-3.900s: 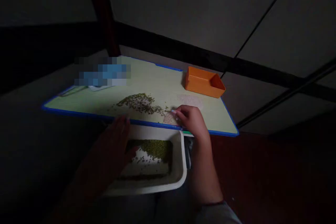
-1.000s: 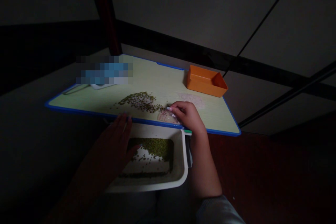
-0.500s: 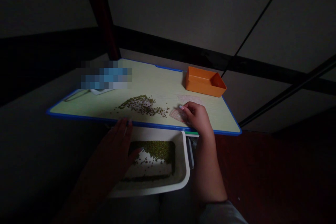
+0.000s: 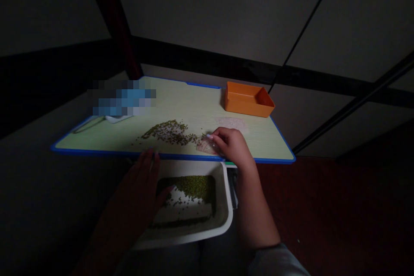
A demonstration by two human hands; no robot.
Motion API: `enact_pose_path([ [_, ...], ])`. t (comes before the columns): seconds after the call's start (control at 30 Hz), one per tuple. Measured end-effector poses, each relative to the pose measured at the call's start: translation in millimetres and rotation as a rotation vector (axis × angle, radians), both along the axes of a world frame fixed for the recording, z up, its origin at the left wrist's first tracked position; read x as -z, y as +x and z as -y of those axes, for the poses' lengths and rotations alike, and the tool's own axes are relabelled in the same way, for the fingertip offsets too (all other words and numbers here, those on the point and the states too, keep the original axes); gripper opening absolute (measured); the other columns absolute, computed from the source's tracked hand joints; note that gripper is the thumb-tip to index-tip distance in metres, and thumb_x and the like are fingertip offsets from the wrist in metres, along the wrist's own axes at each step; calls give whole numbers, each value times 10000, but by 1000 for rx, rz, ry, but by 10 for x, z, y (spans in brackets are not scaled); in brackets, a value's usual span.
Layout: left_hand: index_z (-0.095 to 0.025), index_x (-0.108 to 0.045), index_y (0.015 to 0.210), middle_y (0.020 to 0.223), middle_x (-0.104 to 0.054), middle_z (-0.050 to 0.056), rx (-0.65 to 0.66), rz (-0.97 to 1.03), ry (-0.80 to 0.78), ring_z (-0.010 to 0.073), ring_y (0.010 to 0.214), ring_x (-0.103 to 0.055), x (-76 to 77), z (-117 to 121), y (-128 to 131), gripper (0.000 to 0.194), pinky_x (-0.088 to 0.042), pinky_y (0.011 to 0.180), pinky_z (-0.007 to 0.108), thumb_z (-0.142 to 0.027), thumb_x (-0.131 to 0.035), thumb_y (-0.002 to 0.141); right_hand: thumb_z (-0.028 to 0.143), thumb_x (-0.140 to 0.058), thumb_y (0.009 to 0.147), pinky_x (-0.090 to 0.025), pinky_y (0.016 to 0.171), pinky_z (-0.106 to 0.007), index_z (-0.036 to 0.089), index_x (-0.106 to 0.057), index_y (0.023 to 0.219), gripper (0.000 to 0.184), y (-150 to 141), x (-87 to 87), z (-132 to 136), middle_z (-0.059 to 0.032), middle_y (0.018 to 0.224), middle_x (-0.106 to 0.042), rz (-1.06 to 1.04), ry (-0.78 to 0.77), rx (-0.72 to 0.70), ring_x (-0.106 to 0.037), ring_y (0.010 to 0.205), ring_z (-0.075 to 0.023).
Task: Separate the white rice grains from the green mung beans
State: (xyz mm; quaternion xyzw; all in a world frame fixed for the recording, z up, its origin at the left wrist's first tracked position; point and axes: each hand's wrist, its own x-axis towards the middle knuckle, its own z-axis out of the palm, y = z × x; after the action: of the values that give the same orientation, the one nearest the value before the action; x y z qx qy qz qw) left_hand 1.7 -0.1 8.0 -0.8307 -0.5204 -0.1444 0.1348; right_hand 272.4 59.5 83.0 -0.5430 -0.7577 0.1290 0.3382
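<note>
My right hand (image 4: pixel 230 143) is closed on a thin, see-through, pinkish fan-shaped piece (image 4: pixel 207 145), held low over the pale tabletop (image 4: pixel 181 95). The left edge of this piece lies at the right end of a loose scatter of small green and brown beans (image 4: pixel 170 131). Dark in shadow, my left hand (image 4: pixel 142 181) rests at the table's near edge with its fingers stretched out and its thumb over a white plastic tub (image 4: pixel 227 207). More small green beans (image 4: pixel 196 186) are heaped along the tub's far side.
An orange open box (image 4: pixel 247 105) stands at the table's back right. Near it lies a pale pinkish flat patch (image 4: pixel 231 124). At the left, a pixelated blue object (image 4: pixel 124 99) sits above a white base with a cable. Panelled wall (image 4: pixel 207 8) rises behind the table.
My right hand has moved left with the fan-shaped piece, up to the right end of the bean scatter. My left hand keeps its place at the edge. The view has shifted slightly.
</note>
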Motion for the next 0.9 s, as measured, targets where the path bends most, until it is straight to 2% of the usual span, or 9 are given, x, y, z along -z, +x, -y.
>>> enact_pose_path([
  [0.2, -70, -129, 1479, 1512, -346, 256, 45, 12, 155, 347, 1419, -321, 57, -34, -36, 814, -393, 1085, 487, -555, -352, 864, 342, -510, 936, -327, 639, -270, 195, -697, 869, 247, -225, -136, 24, -60, 789, -733, 318, -10, 129, -629, 714, -173],
  [0.4, -59, -141, 1474, 1496, -369, 262, 63, 16, 195, 349, 1412, -333, 85, -52, -41, 807, -412, 1064, 497, -554, -333, 867, 394, -476, 946, -304, 601, -273, 209, -695, 886, 292, -223, -122, 34, -67, 802, -739, 435, -34, 236, -644, 710, -182],
  [0.57, -103, -112, 1486, 1521, -341, 232, 84, 59, 228, 335, 1413, -334, 121, -63, -46, 793, -436, 1045, 501, -548, -336, 869, 380, -463, 940, -290, 587, -272, 213, -687, 880, 286, -97, -87, 53, -68, 803, -742, 425, -35, 341, -648, 709, -186],
  [0.73, -106, -87, 1488, 1538, -287, 245, 90, 72, 223, 358, 1403, -339, 113, -59, -40, 806, -445, 1030, 532, -536, -353, 860, 341, -485, 914, -292, 580, -268, 210, -686, 871, 244, 84, -46, 45, -72, 800, -742, 387, -27, 422, -647, 705, -190],
  [0.9, -111, -101, 1488, 1564, -235, 226, 114, 91, 270, 369, 1400, -344, 116, -79, -37, 794, -459, 1017, 539, -532, -342, 859, 369, -470, 924, -324, 580, -238, 202, -669, 840, 273, 327, 40, 59, -47, 758, -721, 175, 31, 404, -622, 664, -156],
])
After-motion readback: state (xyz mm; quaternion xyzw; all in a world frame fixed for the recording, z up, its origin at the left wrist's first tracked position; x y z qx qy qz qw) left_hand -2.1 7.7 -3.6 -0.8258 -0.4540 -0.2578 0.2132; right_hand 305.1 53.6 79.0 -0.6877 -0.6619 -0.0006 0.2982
